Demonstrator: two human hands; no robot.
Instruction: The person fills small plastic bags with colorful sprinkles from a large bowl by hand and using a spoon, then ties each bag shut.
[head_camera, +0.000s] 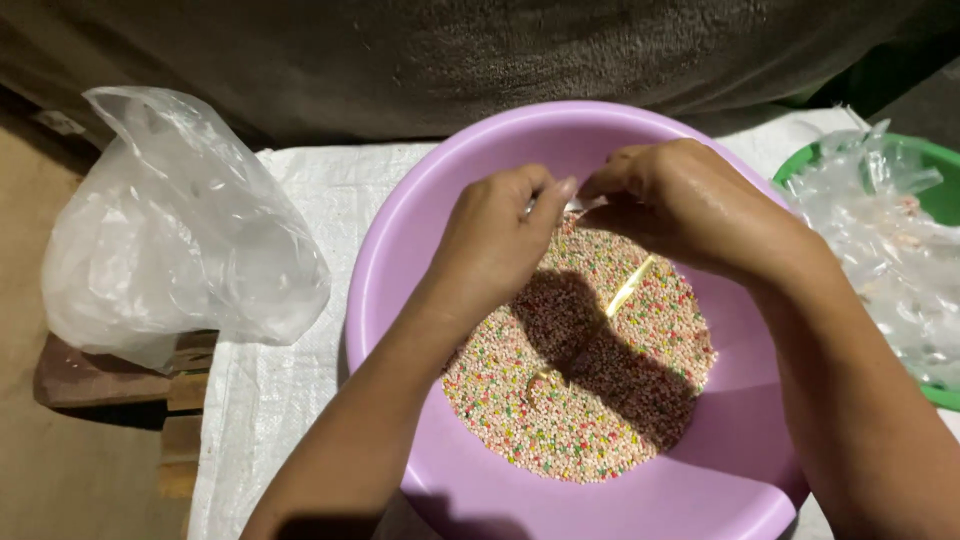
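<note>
At centre frame the left hand (500, 235) is curled nearly closed, thumb and fingertips pinching a small pale item I cannot identify; the right hand (680, 200) meets it from the right, fingers bent and pinching the same spot. Both hover over multicoloured beads (590, 400) heaped in a lilac basin (400, 260). A crumpled clear bag (170, 230) sits upper left; a green bowl (940, 170) with clear plastic lies at the right edge.

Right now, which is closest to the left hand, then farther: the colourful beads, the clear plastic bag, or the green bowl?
From the left hand:
1. Colourful small beads in the round purple plastic basin, just beneath.
2. Crumpled clear plastic bag, far left.
3. Green plastic bowl, far right.
</note>
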